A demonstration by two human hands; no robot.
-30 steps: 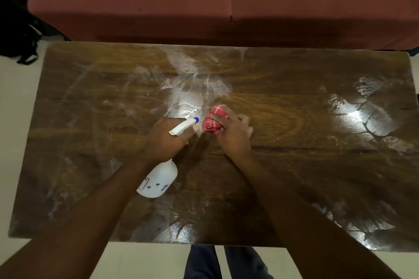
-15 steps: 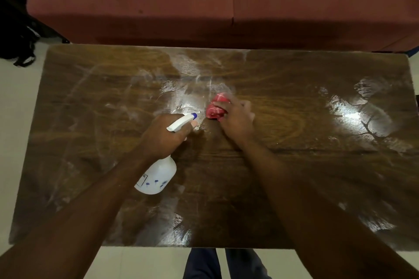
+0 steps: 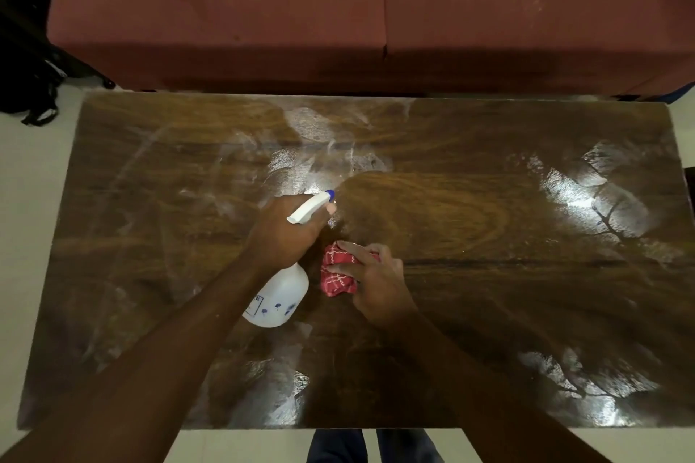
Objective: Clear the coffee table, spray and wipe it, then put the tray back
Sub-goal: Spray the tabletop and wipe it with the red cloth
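Observation:
The dark wooden coffee table (image 3: 489, 237) fills the view, with wet streaks and shiny patches across its top. My left hand (image 3: 286, 233) grips the neck of a white spray bottle (image 3: 278, 297) with a blue nozzle tip, held just above the table's middle. Right beside it, my right hand (image 3: 376, 278) presses a bunched red checked cloth (image 3: 336, 272) flat on the wood. Bottle and cloth are almost touching. No tray is in view.
A dark red sofa (image 3: 338, 11) stands along the table's far edge. A black bag (image 3: 26, 86) lies on the pale floor at the far left. My legs (image 3: 372, 447) stand at the table's near edge.
My right hand has pulled the red cloth back toward me, from beside the nozzle to beside the bottle's body. The left hand and bottle have hardly moved.

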